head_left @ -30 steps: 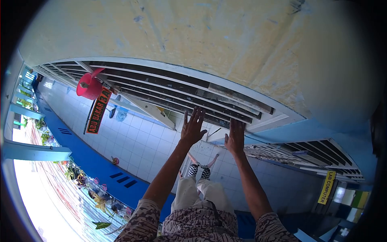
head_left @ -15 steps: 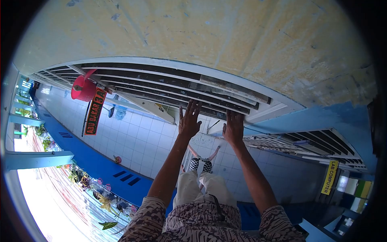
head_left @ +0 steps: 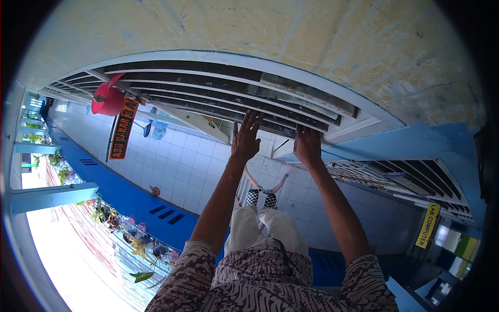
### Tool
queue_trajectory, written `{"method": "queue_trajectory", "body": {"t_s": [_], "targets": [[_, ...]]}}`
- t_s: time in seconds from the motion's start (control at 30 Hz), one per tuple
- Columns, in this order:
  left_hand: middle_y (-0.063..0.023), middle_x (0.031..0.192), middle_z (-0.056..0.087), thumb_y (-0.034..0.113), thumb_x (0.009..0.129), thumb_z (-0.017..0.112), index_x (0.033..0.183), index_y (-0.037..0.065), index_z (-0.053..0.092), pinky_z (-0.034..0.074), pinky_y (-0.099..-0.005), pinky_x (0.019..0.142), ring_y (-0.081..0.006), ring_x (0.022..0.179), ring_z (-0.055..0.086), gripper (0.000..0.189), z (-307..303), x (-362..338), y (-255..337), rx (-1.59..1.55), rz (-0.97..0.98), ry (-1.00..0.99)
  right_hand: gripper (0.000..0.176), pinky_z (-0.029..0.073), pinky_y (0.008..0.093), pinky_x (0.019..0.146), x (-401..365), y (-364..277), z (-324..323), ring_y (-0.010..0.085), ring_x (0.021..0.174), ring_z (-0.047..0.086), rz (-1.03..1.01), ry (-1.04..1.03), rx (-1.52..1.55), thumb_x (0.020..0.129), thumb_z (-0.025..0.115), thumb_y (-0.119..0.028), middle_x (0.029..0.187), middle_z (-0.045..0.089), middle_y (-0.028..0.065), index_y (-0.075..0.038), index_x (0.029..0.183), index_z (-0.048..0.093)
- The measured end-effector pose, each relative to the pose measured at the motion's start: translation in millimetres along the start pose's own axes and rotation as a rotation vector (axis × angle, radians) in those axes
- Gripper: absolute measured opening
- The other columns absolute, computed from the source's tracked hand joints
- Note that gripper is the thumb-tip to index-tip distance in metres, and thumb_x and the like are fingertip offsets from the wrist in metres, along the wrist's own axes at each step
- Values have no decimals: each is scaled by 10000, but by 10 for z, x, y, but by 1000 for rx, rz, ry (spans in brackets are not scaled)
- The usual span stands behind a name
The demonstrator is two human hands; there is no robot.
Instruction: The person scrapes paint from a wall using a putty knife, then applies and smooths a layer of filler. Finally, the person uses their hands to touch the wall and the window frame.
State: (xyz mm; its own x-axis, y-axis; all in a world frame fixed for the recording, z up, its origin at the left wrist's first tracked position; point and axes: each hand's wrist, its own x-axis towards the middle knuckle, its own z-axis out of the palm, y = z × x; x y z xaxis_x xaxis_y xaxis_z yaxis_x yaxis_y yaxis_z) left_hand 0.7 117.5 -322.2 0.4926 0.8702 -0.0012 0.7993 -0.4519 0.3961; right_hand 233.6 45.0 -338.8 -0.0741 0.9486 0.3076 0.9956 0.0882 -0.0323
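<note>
Overhead runs a louvred vent of dark slats in a white frame. My left hand is raised to its lower edge, fingers stretched and slightly apart against the lowest slats. To the right, my right hand rests on the same lower edge near the frame's corner. Its fingers reach up along the slat, thumb out to the side, and the fingertips are partly lost in shadow. Neither hand shows a tool. Left of them, a red-pink bucket hangs by the slats, beside a hanging sign reading "ABU BAKAR 3A".
Below my checked shoes are pinkish stand legs on white floor tiles. A blue low wall with potted plants borders the left. At right are another louvred vent and a yellow "LAB COMPUTER" sign.
The vent and both hands sit higher in view. My right hand has shifted slightly right along the lower edge; my left hand stays against the slats.
</note>
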Motion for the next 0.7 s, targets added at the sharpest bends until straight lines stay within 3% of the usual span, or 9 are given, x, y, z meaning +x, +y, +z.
{"method": "queue_trajectory", "body": {"t_s": [0.37,0.5,0.57,0.7], "targets": [[-109,1636,258,101,812,730,1538,156,369,237,-578,1206,-278,1545,145,812,69,23,-24,-14,8,17,608,421,531,1041,49,-10,-51,423,1195,534,50,-21,42,788,689,-177,1304,541,239,29,1341,543],[-114,1637,255,104,813,731,1532,150,375,244,-578,1202,-279,1545,148,803,75,32,-20,-20,2,17,678,403,516,1076,61,-16,-4,400,1228,527,101,-82,85,786,723,-223,1363,535,245,8,1389,516],[-55,1659,219,64,805,695,1541,207,364,239,-597,1200,-258,1548,142,820,59,27,-14,-72,-12,21,671,417,482,1071,70,-33,5,394,1209,543,107,-64,86,779,739,-238,1350,545,244,24,1362,535],[-51,1665,205,72,811,687,1550,209,349,245,-602,1197,-264,1547,145,825,48,27,-20,-95,-14,8,681,419,510,1050,67,-47,-49,401,1186,547,94,-66,130,748,730,-202,1288,553,222,34,1353,520]]}}
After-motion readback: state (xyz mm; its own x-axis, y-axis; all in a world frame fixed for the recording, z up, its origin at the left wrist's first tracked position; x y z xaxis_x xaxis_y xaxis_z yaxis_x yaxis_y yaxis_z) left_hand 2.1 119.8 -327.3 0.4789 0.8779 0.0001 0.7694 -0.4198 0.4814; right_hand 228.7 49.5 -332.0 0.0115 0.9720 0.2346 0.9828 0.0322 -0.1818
